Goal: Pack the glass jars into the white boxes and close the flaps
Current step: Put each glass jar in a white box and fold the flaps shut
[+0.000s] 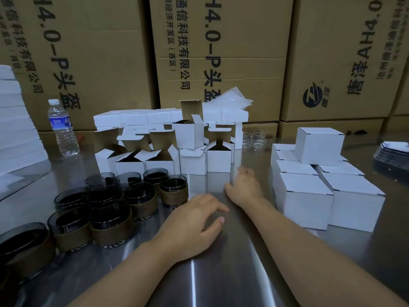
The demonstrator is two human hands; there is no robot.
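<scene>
- We see the left hand (194, 220) low over the metal table (221, 280), palm down. Its fingers are loosely spread and a little bent. It is released and holds nothing.
- The right hand (243, 187) is farther forward on the same table and a little blurred. Its fingers are loosely bent and we see nothing inside them, so this hand is released too.
- The glass jars (106, 209) are dark, each with a brown sleeve around the lower part. They stand upright in a tight group on the table, to the left of the left hand.
- The open white boxes (159, 167) stand behind the jars and ahead of both hands, with their flaps up. Some are stacked on others. Their insides are dark, and we cannot tell if a jar sits in any of them.
- The closed white boxes (305, 202) are to the right of the right hand, set side by side and touching. One more closed box (318, 147) rests on top of them.
- Some clear glasses (254, 138) stand at the back, between the two groups of boxes.
- A water bottle (63, 127) stands upright at the far left.
- A sheet of bubble wrap (228, 98) lies on the boxes at the back.
- Big brown cartons (221, 52) with black print form a wall behind everything.
</scene>
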